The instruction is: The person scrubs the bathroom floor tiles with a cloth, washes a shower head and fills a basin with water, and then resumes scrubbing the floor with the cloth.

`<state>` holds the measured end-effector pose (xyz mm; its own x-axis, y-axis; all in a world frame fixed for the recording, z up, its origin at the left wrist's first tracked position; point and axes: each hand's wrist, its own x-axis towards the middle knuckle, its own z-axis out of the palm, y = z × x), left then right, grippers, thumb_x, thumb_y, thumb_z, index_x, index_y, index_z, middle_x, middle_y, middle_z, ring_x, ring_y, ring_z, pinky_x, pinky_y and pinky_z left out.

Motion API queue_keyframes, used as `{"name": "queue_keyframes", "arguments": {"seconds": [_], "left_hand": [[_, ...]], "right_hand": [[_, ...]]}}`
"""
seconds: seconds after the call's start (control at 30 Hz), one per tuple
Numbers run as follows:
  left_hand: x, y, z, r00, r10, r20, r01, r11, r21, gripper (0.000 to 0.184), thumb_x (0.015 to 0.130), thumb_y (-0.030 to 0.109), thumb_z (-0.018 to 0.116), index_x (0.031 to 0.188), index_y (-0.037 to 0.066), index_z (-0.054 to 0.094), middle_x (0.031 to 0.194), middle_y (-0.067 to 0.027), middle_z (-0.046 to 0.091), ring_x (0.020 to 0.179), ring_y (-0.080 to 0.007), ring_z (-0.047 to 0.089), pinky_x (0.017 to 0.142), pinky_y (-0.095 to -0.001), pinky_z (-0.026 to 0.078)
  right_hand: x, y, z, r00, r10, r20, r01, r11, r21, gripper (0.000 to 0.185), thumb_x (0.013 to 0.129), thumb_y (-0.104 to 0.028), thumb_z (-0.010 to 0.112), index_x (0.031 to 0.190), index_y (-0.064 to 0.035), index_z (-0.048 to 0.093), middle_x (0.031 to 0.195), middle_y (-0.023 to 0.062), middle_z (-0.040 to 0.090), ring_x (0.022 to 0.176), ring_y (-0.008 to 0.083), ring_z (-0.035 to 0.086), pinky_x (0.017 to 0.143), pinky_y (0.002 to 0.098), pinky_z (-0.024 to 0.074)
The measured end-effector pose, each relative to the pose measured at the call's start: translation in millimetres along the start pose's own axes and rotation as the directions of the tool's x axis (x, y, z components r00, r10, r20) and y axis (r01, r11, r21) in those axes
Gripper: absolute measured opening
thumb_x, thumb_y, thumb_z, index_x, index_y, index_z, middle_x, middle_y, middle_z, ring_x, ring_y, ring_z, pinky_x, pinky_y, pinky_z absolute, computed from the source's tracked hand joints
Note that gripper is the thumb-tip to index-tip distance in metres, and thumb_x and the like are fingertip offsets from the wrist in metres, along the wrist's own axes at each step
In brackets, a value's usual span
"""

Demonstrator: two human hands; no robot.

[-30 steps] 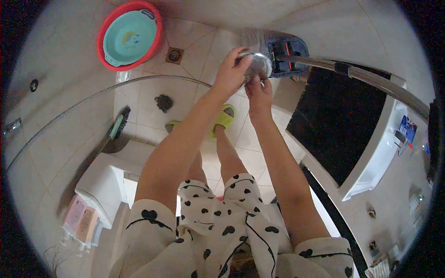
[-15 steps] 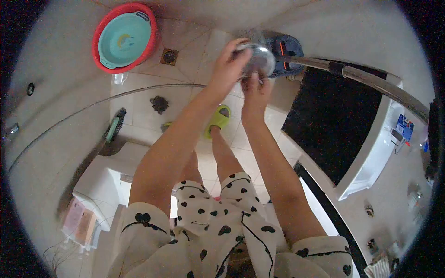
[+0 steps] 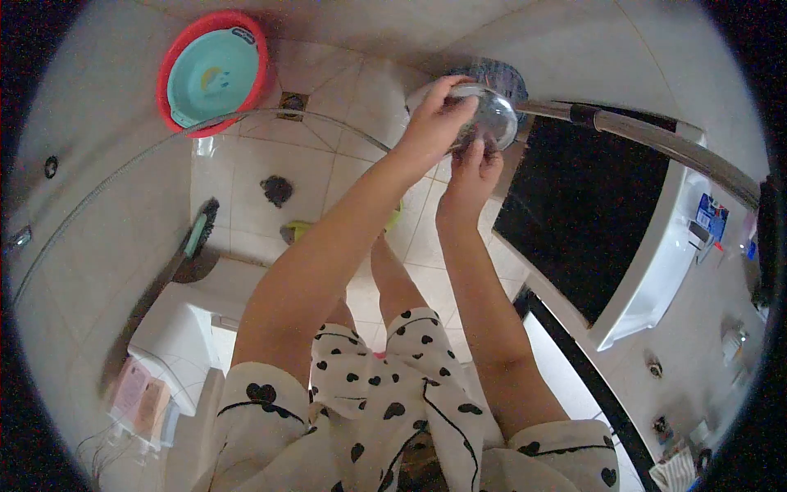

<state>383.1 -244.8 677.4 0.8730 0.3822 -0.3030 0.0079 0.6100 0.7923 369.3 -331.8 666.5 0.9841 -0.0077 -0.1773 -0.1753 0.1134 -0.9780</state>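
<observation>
Both my hands hold a round, shiny metal object (image 3: 495, 120) out in front of me; its exact kind is unclear. My left hand (image 3: 445, 117) has its fingers curled over the upper left side. Below, my right hand (image 3: 473, 180) grips the lower edge with its thumb and fingers. A thin flexible hose (image 3: 320, 120) arcs from the left wall and passes behind my left forearm, where its end is hidden. Just behind the metal object lies a blue-grey pad (image 3: 508, 79), partly covered, with a metal pole (image 3: 656, 143) reaching past it to the right.
A turquoise basin (image 3: 234, 75) sits inside a red basin (image 3: 166, 102) at upper left. A floor drain (image 3: 293, 104), a dark clump (image 3: 277, 190) and a green brush (image 3: 197, 235) are on the left. A white sink (image 3: 648, 291) with a dark panel (image 3: 586, 221) stands right.
Both hands and the metal object have moved slightly right and down in view. The object now covers more of the pad, and the hose has shifted upward.
</observation>
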Motion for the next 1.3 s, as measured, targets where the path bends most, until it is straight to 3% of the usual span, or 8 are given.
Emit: {"name": "queue_keyframes", "arguments": {"seconds": [0.27,0.4,0.5,0.7,0.8,0.93,1.13,1.3], "left_hand": [[-22,1,-30,0.984,0.017,-0.18,-0.014,1.0,0.016,0.034,0.087,0.019,0.055,0.118,0.007,0.046,0.108,-0.0068,0.053,0.096,-0.0141,0.05,0.084,-0.0265,0.041],[-33,-7,-39,0.957,0.066,-0.283,-0.026,0.99,0.142,0.033,0.086,0.017,0.055,0.115,0.005,0.047,0.105,-0.0063,0.053,0.096,-0.0138,0.05,0.083,-0.0268,0.041],[-36,-17,-46,0.951,0.025,-0.31,0.026,0.987,0.158,0.031,0.087,0.017,0.054,0.114,0.004,0.047,0.103,-0.0057,0.053,0.095,-0.0135,0.05,0.083,-0.0267,0.041],[-41,-11,-57,0.927,-0.011,-0.375,0.029,0.999,0.044,0.03,0.087,0.017,0.054,0.114,0.006,0.047,0.1,-0.003,0.053,0.092,-0.012,0.049,0.081,-0.0251,0.04],[-47,-3,-75,0.862,0.068,-0.502,-0.079,0.997,0.001,0.031,0.088,0.019,0.053,0.115,0.006,0.046,0.098,-0.0018,0.053,0.089,-0.0112,0.049,0.078,-0.0248,0.04],[-55,1,-92,0.775,0.115,-0.622,-0.118,0.992,0.036,0.031,0.088,0.023,0.053,0.114,0.006,0.046,0.095,-0.0014,0.052,0.084,-0.0104,0.048,0.074,-0.0248,0.04],[-59,-22,-131,0.852,0.089,-0.516,0.04,0.971,0.235,0.031,0.088,0.028,0.054,0.106,0.003,0.05,0.089,-0.0009,0.052,0.08,-0.009,0.047,0.07,-0.0241,0.04],[-87,-13,-134,0.763,-0.025,-0.645,0.098,0.992,0.076,0.031,0.087,0.032,0.056,0.098,0.003,0.051,0.082,-0.0007,0.05,0.072,-0.0081,0.043,0.063,-0.0237,0.038]], "right_hand": [[-4,17,1,0.971,0.162,0.176,-0.134,0.978,-0.162,0.031,0.091,-0.019,0.049,0.116,-0.0027,0.039,0.101,0.0047,0.051,0.086,0.0095,0.049,0.073,0.0238,0.0424],[-5,32,0,0.942,0.262,0.209,-0.244,0.964,-0.109,0.034,0.09,-0.018,0.05,0.115,0.0029,0.04,0.105,0.0117,0.052,0.091,0.0162,0.052,0.076,0.0253,0.0451],[-6,36,-9,0.868,0.455,0.201,-0.401,0.879,-0.256,0.034,0.091,-0.019,0.049,0.118,-0.002,0.041,0.108,0.0061,0.05,0.091,0.012,0.052,0.079,0.0245,0.0447],[-8,38,4,0.89,0.375,0.261,-0.289,0.904,-0.314,0.031,0.09,-0.014,0.049,0.115,0.0026,0.041,0.108,0.0148,0.052,0.097,0.021,0.053,0.082,0.0307,0.0445],[-2,56,29,0.869,0.268,0.415,-0.065,0.895,-0.442,0.032,0.088,-0.013,0.051,0.114,0.0024,0.041,0.107,0.0152,0.053,0.097,0.0235,0.053,0.085,0.0329,0.0431],[1,64,54,0.773,0.365,0.518,-0.126,0.89,-0.438,0.034,0.086,-0.011,0.053,0.115,0.0024,0.042,0.109,0.0156,0.054,0.1,0.0246,0.053,0.088,0.0344,0.0413],[-8,76,42,0.772,0.432,0.466,-0.176,0.85,-0.497,0.034,0.084,-0.013,0.054,0.113,0.0014,0.045,0.105,0.0161,0.057,0.098,0.0263,0.056,0.086,0.0346,0.0421],[-32,109,37,0.684,0.548,0.481,-0.253,0.797,-0.548,0.037,0.082,-0.021,0.058,0.11,0.0016,0.048,0.1,0.0174,0.059,0.095,0.0277,0.057,0.083,0.0359,0.0436]]}}
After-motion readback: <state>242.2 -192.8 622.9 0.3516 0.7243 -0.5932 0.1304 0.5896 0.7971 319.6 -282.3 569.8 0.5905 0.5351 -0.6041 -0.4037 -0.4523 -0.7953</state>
